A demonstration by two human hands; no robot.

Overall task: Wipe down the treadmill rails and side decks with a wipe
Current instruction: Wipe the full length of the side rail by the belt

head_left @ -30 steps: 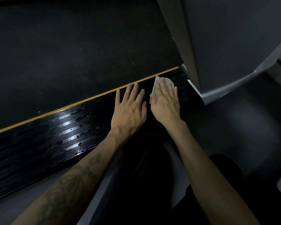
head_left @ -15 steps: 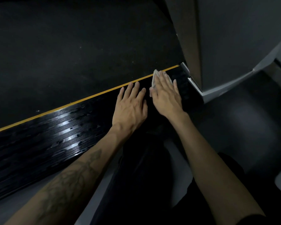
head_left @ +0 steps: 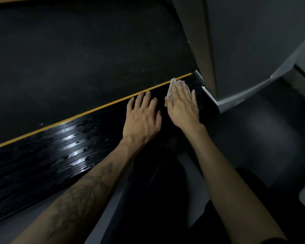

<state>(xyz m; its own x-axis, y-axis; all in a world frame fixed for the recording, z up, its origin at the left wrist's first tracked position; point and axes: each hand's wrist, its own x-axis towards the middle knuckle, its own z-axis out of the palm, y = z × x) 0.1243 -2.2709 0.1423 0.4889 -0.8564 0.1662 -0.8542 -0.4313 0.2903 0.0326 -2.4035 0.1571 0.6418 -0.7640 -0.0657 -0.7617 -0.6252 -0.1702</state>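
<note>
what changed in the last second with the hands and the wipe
Little. The right hand slid the white wipe slightly further along the ribbed side deck, toward the grey upright and the yellow stripe. It presses the wipe with flat fingers, as before. The left hand stayed flat on the deck beside it. Nothing was picked up or let go.

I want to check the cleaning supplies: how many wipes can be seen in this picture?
1. The white wipe lies under the right hand, pressed flat on the black side deck near the yellow stripe. More may be hidden under the hands.
</note>
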